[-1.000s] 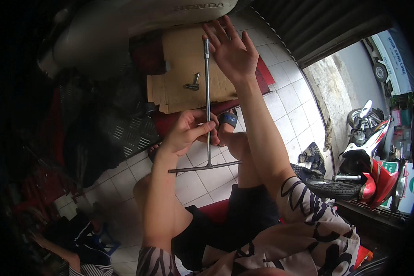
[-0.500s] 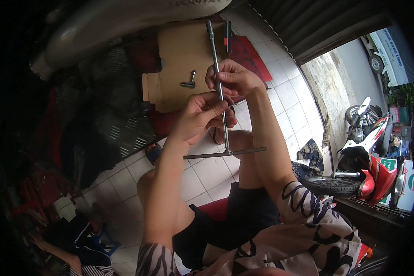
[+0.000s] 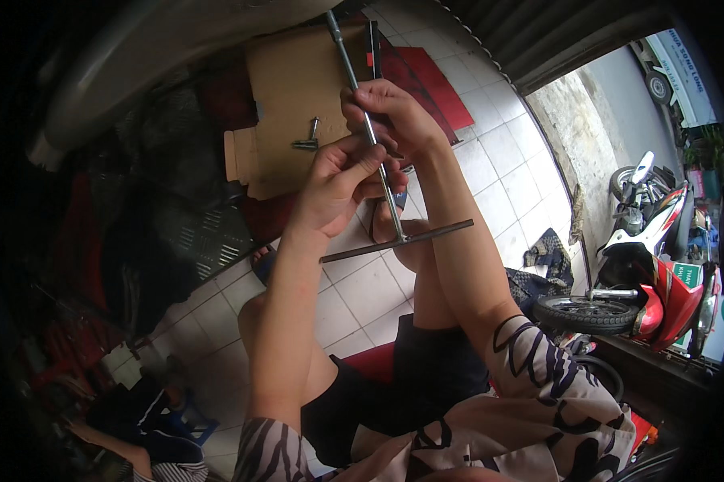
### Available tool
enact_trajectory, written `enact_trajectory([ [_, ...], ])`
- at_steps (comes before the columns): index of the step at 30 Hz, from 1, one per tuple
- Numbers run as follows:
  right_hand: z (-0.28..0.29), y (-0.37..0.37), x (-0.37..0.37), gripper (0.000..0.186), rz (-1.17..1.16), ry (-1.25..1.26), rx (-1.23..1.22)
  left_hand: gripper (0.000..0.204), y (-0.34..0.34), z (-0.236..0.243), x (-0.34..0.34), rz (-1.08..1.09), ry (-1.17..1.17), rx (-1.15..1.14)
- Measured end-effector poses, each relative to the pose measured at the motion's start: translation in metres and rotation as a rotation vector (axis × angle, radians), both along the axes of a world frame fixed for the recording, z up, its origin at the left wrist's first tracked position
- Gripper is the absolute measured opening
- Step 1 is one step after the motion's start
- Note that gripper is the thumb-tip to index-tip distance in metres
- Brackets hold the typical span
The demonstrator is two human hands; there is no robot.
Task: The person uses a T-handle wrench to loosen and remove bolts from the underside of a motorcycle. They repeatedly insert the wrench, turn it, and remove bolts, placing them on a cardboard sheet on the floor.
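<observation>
My left hand [image 3: 338, 185] grips the lower shaft of a steel T-handle socket wrench [image 3: 346, 60], whose crossbar lies toward me. My right hand [image 3: 398, 116] is closed on the same shaft just above the left. The socket end points away from me, near a pale curved vehicle panel [image 3: 137, 72]. Below it, a cardboard sheet [image 3: 286, 72] on the floor carries small loose metal fittings [image 3: 304, 144].
Red mats [image 3: 442, 88] and dark tread plate [image 3: 217, 229] lie on the tiled floor [image 3: 515, 185]. A red-and-white motorbike [image 3: 655, 305] stands at the doorway on the right, with a truck beyond. A co-worker's arm [image 3: 113, 442] shows at lower left beside red equipment.
My right hand was spread open above the wrench and has come down to close on its shaft. Both hands and the wrench have moved up, the socket end swinging leftward.
</observation>
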State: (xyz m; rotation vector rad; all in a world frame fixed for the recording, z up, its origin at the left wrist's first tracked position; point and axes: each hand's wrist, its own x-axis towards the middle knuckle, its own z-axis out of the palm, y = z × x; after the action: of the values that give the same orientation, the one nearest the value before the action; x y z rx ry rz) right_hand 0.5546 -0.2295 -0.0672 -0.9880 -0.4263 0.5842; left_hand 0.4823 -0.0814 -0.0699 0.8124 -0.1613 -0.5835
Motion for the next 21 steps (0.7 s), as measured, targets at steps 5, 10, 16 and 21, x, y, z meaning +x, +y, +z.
enact_trajectory([
  [5,-0.008,-0.005,0.001,0.034,0.006,0.109,0.163,0.022,-0.008,0.006,-0.001,-0.022,-0.059,0.153],
  [10,-0.003,-0.007,-0.003,0.033,-0.072,0.155,0.138,0.019,-0.004,0.005,-0.003,-0.015,-0.077,0.299],
  [16,0.004,-0.002,-0.013,0.03,-0.128,0.182,0.083,0.024,-0.007,0.004,0.001,-0.007,-0.088,0.269],
  [21,0.002,-0.005,-0.015,0.026,0.02,0.148,0.226,0.029,-0.001,0.01,-0.002,-0.043,-0.094,0.107],
])
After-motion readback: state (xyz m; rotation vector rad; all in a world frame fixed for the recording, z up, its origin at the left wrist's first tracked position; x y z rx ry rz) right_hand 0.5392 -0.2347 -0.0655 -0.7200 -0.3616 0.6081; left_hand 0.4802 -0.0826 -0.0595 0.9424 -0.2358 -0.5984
